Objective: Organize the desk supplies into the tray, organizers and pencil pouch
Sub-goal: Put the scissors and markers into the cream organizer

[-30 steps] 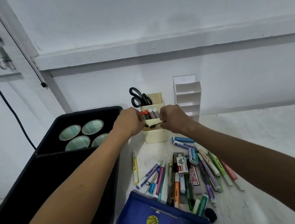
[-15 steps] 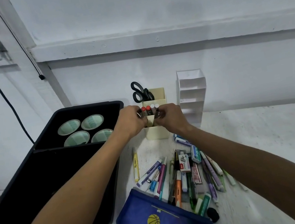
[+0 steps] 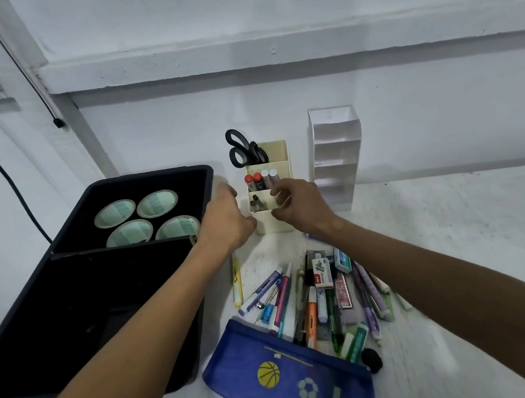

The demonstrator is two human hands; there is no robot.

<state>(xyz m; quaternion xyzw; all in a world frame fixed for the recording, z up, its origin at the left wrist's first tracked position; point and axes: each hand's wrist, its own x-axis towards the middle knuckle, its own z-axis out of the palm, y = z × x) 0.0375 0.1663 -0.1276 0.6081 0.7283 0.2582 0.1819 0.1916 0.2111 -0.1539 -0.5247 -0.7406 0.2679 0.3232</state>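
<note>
I see my left hand (image 3: 225, 220) loosely open beside the cream organizer (image 3: 270, 213), and my right hand (image 3: 302, 204) with curled fingers touching its front rim; whether they pinch anything I cannot tell. Pens (image 3: 309, 298) lie on the desk (image 3: 451, 236) above the pencil pouch (image 3: 285, 382).

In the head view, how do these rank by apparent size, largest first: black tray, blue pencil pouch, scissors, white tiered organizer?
1. black tray
2. blue pencil pouch, nearer the camera
3. white tiered organizer
4. scissors, only the handles show
</note>
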